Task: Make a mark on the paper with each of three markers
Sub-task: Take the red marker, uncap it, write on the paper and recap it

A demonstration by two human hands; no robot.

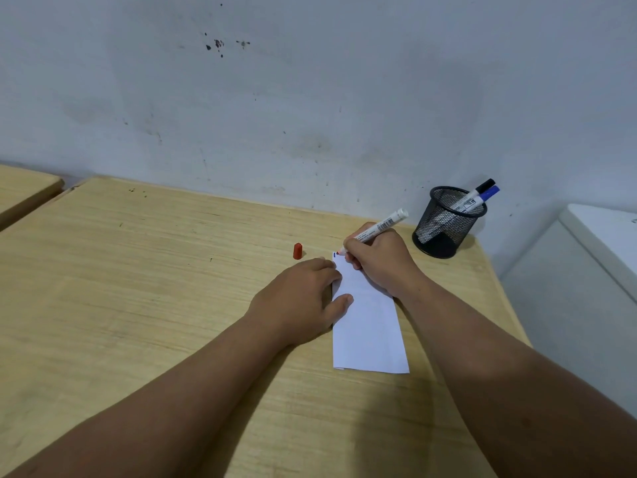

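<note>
A folded white paper (368, 332) lies on the wooden desk (138, 288). My right hand (379, 263) grips an uncapped red marker (382, 226), its red tip touching the paper's top left corner beside a short blue mark (334, 255). My left hand (303, 298) lies flat on the paper's left edge, fingers spread, holding nothing. The marker's red cap (297, 251) stands on the desk just beyond my left hand. A black mesh pen cup (444, 224) at the back right holds a black-capped marker (482, 187) and a blue-capped marker (489, 194).
A stained pale wall (310, 98) rises directly behind the desk. A second wooden desk (24, 191) adjoins at the far left. A white cabinet or appliance (599, 243) stands past the desk's right edge.
</note>
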